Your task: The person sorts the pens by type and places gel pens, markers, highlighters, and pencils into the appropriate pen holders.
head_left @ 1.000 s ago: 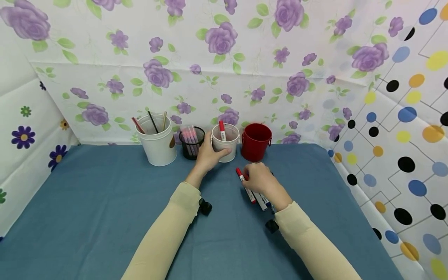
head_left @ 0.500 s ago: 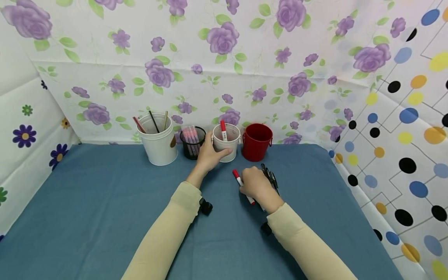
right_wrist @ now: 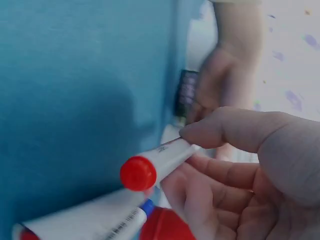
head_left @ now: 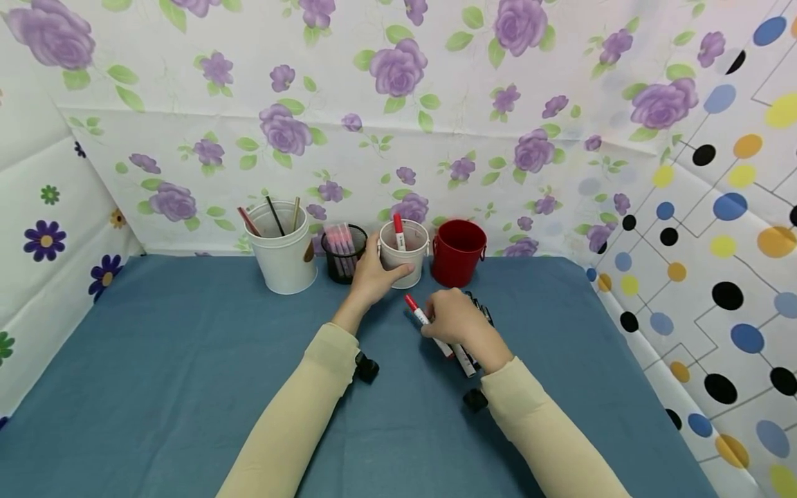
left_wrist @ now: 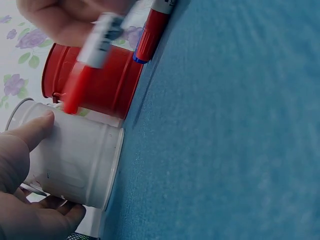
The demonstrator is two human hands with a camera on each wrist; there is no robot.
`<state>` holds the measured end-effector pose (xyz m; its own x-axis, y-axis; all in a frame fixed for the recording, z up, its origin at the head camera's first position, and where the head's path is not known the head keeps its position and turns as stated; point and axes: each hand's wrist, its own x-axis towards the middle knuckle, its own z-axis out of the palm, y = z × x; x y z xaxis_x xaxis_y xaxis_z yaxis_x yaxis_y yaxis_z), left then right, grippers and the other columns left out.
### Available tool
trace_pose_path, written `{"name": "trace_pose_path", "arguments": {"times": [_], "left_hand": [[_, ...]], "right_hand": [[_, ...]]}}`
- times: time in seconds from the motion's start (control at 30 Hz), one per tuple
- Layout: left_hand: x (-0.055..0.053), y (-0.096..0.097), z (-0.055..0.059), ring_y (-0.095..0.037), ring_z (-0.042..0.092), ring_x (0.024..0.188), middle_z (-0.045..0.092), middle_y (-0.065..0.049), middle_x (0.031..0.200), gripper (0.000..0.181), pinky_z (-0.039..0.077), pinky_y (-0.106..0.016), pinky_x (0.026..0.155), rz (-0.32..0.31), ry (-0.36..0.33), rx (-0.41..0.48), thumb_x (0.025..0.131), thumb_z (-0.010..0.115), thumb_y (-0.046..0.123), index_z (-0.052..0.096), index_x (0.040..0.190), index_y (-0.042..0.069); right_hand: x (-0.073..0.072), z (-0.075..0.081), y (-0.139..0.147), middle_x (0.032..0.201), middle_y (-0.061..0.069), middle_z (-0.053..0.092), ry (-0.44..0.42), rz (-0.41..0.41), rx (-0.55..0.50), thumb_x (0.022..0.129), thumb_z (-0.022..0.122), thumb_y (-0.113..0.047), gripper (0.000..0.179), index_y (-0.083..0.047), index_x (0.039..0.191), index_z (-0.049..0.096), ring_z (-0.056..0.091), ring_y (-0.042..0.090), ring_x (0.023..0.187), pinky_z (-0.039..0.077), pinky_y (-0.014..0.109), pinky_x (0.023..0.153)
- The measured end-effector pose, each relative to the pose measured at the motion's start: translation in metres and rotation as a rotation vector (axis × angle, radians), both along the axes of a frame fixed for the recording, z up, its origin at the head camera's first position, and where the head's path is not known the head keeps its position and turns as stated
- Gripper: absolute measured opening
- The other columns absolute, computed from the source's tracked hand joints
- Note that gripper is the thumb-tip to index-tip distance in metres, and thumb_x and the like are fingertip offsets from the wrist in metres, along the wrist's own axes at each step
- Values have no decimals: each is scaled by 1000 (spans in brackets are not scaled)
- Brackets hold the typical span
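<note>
We have a red-capped marker (head_left: 420,316) pinched in the right hand (head_left: 459,321) over the table (head_left: 249,380), near and right of the small white bucket (head_left: 409,256) the left hand (head_left: 371,278) grips, one red marker (head_left: 399,232) already inside, loose pens (head_left: 463,362) by the right hand seemingly left.

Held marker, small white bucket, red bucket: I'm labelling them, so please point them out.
Held marker (right_wrist: 164,160): right wrist view, white barrel.
Small white bucket (left_wrist: 75,155): left wrist view, side wall.
Red bucket (head_left: 458,261): head view, front wall.
</note>
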<state>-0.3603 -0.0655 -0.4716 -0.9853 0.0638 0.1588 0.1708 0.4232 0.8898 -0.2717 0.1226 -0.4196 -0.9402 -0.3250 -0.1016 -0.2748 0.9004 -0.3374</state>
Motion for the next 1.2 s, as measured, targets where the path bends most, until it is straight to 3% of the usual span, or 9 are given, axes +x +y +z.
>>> {"name": "trace_pose_path", "arguments": {"times": [0.17, 0.33, 0.7, 0.93, 1.2], "left_hand": [[1, 0, 0, -36, 48, 145, 47, -16, 160, 98, 41, -56, 118, 1, 7, 0, 92, 85, 38, 25, 166, 18], [1, 1, -1, -35, 47, 146, 46, -16, 160, 97, 40, -54, 119, -1, -1, 9, 92, 85, 36, 25, 166, 18], [0, 1, 1, -34, 47, 146, 46, -15, 161, 97, 40, -54, 119, -3, -4, 20, 92, 86, 38, 26, 166, 18], [0, 1, -1, -34, 48, 146, 47, -15, 160, 99, 40, -53, 120, 1, -11, 7, 91, 86, 38, 25, 166, 17], [0, 1, 1, -34, 47, 146, 46, -15, 161, 97, 40, -54, 119, -7, -24, 37, 92, 85, 40, 26, 166, 18]], "right_hand": [[-6, 16, 11, 69, 3, 66, 14, 20, -158, 91, 81, -15, 12, -8, 94, 72, 60, 16, 56, 52, 32, 56], [-13, 28, 19, 83, 5, 72, 67, 33, -304, 94, 78, -16, 15, -6, 103, 72, 65, 16, 66, 59, 37, 68], [-32, 56, 13, 91, 6, 77, 288, -29, -568, 100, 74, -19, 17, -7, 111, 70, 71, 18, 68, 61, 38, 67], [-50, 66, 1, 100, 10, 76, 395, -92, -625, 100, 75, -23, 24, -6, 115, 70, 73, 24, 86, 61, 43, 82], [-72, 65, -13, 105, 13, 76, 437, -111, -699, 100, 74, -20, 23, -5, 115, 68, 74, 27, 93, 62, 42, 88]]}}
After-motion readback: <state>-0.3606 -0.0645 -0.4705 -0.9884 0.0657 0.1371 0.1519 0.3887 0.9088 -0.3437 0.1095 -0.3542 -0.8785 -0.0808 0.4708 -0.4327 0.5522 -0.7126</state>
